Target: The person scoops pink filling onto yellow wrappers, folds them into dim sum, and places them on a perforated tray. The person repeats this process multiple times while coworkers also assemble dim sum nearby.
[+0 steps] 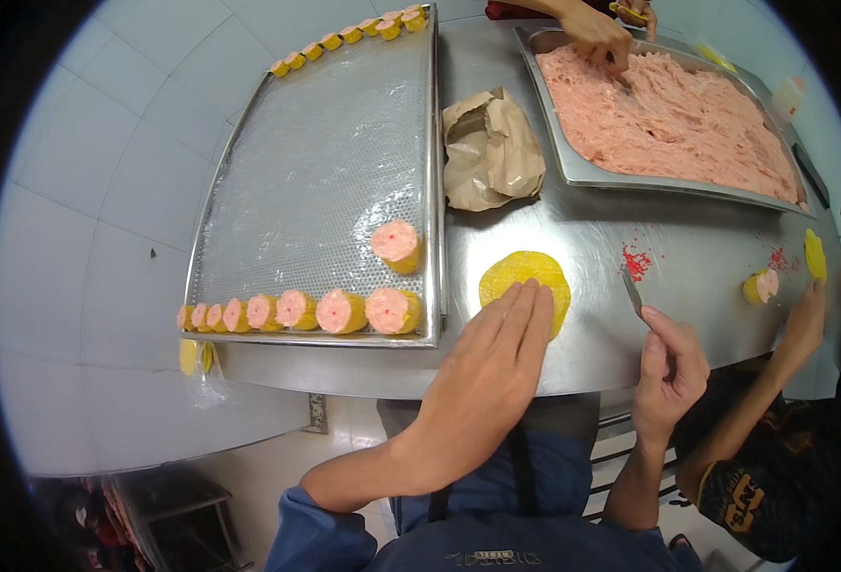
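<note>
My left hand (495,367) lies flat, fingers stretched out, across a round yellow dumpling wrapper (521,271) on the steel table. A thin metal spatula (633,291) is gripped in my right hand (670,362), its tip touching a small scatter of red bits (637,262). Left of my left hand, a perforated metal tray (297,181) holds a row of yellow-wrapped dumplings (340,312) along its near edge, each topped with pink filling and most with a red dot. A single dumpling (397,245) sits just behind that row's right end.
A large pan (573,172) of pink filling (668,119) stands at the far right, a co-worker's hand (597,38) in it. Beside the tray is a crumpled brown paper bag (492,153). Another co-worker's hand (802,319) at right holds a yellow wrapper (814,253) near a dumpling (760,286).
</note>
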The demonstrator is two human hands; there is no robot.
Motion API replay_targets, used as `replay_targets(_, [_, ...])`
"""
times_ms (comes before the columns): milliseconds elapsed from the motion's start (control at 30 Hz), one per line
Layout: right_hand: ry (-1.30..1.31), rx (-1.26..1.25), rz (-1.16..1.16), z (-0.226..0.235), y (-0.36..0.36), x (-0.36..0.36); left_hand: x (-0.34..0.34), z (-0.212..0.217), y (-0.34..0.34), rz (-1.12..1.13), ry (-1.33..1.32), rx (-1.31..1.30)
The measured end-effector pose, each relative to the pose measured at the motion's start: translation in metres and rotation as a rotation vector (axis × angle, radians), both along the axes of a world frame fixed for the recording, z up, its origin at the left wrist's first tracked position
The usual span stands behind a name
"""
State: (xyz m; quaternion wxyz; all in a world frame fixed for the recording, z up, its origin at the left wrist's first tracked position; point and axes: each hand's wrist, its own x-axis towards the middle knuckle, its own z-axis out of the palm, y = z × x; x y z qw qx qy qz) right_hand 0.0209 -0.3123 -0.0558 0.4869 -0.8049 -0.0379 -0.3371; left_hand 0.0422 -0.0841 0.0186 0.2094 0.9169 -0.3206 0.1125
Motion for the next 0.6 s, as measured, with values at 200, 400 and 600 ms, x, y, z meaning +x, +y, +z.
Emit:
replay_targets(200, [-0.016,-0.027,0.011,0.001,0.000,0.001,0.001,-0.016,0.005,0.003,0.065,-0.011])
replay_targets(400, [0.005,-0.048,0.000,0.000,0.000,0.001,0.007,-0.017,0.006,0.005,-0.023,-0.112])
replay_targets(600, [0.037,-0.056,0.019,0.021,0.006,0.006,-0.016,0.001,0.003,0.027,0.455,-0.659])
